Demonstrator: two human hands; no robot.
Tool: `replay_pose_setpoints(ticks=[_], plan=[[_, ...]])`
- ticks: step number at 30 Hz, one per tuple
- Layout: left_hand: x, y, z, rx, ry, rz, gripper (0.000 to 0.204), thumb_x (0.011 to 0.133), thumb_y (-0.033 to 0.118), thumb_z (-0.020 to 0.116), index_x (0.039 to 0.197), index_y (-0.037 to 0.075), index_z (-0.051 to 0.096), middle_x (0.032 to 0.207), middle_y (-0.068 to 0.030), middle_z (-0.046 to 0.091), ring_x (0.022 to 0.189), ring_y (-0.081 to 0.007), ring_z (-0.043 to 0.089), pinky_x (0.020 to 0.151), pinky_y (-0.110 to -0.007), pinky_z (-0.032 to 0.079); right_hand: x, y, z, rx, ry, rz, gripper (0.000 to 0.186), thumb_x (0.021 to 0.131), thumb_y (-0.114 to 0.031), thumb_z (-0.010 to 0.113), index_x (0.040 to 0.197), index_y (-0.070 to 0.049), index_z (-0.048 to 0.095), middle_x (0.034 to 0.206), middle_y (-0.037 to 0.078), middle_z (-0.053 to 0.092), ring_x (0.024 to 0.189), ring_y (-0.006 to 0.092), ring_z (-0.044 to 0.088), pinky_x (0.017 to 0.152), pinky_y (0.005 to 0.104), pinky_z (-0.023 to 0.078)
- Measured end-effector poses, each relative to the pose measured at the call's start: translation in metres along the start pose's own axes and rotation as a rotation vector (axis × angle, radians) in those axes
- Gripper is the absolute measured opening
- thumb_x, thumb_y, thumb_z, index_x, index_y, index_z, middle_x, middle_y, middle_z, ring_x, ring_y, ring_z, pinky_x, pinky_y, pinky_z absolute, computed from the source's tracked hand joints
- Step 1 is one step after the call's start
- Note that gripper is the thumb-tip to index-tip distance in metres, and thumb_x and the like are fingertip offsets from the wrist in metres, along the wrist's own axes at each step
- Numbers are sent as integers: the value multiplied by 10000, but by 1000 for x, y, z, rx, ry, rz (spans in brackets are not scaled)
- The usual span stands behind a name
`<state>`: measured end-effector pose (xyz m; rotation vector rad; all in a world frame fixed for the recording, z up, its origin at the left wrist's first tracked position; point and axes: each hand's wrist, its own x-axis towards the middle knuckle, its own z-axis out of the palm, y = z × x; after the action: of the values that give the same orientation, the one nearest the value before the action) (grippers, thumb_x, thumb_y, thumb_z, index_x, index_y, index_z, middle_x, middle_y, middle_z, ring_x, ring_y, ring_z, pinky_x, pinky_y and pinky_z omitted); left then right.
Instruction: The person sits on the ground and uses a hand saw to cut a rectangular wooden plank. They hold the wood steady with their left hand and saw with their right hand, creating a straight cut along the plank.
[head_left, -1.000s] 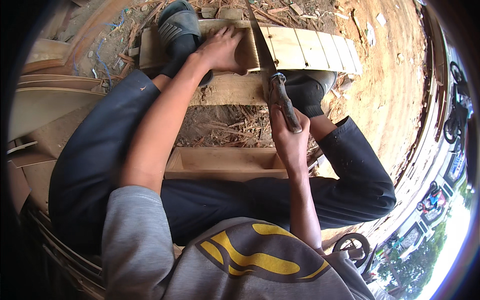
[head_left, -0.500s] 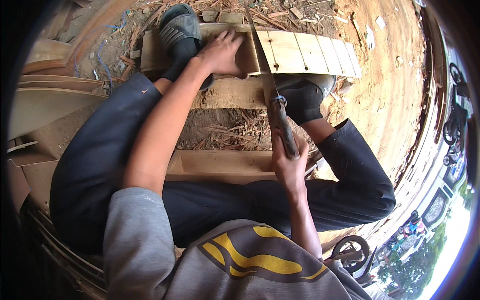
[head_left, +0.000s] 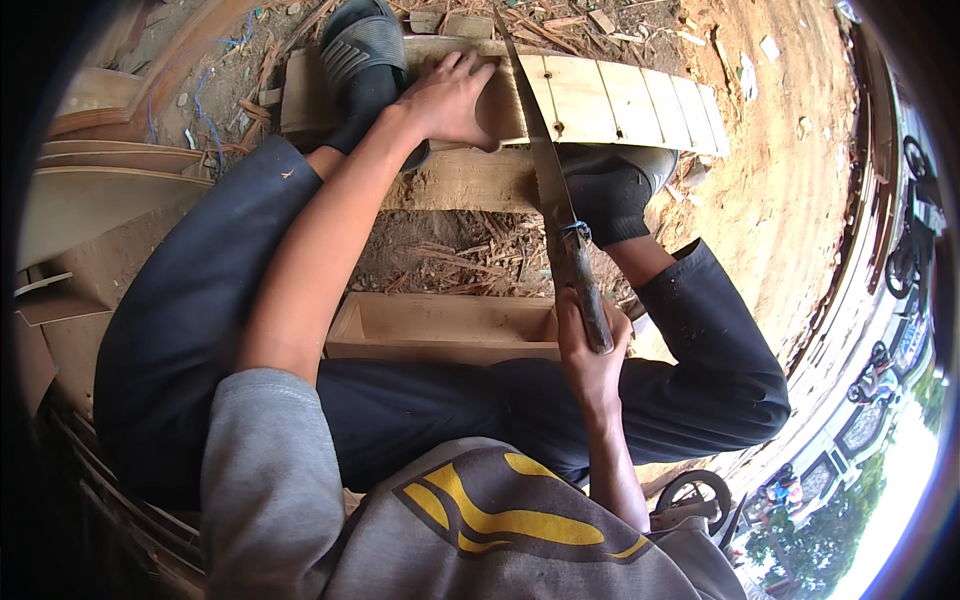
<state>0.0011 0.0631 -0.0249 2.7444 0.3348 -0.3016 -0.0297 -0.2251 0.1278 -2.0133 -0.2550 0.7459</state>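
Note:
My right hand [head_left: 592, 355] is wrapped round the dark handle of a handsaw [head_left: 546, 160]. The saw's long blade slants up and away across a pale wooden board [head_left: 640, 105] marked with several crosswise dark lines. Just left of the blade, my left hand [head_left: 450, 105] grips the board, its thumb at the near edge and its fingers over the top. Beneath lies a thick timber beam [head_left: 465, 182]. My sandalled left foot [head_left: 365, 60] rests on wood beside my left hand, and my right foot [head_left: 612, 200] is partly under the board.
An open wooden box or frame [head_left: 450, 320] lies between my legs and the beam. Wood shavings [head_left: 455, 250] litter the ground. Curved boards [head_left: 110, 210] are stacked at the left, with blue string [head_left: 208, 115] nearby. Motorbikes [head_left: 905, 250] stand at the far right.
My right hand has drawn the saw back toward me and slightly right, so its handle sits lower. My left hand keeps its hold on the board.

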Motion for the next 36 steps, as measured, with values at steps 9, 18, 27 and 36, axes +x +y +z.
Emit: replay_pose_setpoints(ticks=[9,18,27,36], plan=[[-1,1,1,24,28,9,1114,549,515,808,1398,-33,341,1453,-275,326,1367,-428,289,1126,-463,307,43,-10,20,41,-3,86,222,912,-107,570,728,15,547,583,-24,460,553,34,416,484,246,337],[0,3,-2,11,40,16,1104,557,530,796,1404,-11,339,1444,-290,334,1364,-449,283,1128,-458,304,64,-7,29,114,-9,90,242,924,-132,570,727,4,537,585,-38,437,545,29,373,468,247,307],[-6,1,-5,7,-18,-13,1122,563,537,784,1410,-34,318,1458,-303,304,1377,-447,261,1130,-450,303,27,-4,16,18,-20,66,207,920,-111,561,751,10,560,595,-28,471,553,32,416,476,245,340],[-2,42,7,454,-216,-164,879,854,491,564,1474,-25,214,1511,-346,104,1402,-507,112,1091,-681,145,66,15,41,-4,11,-68,192,855,-62,577,688,20,529,553,31,458,536,71,412,500,294,373]])
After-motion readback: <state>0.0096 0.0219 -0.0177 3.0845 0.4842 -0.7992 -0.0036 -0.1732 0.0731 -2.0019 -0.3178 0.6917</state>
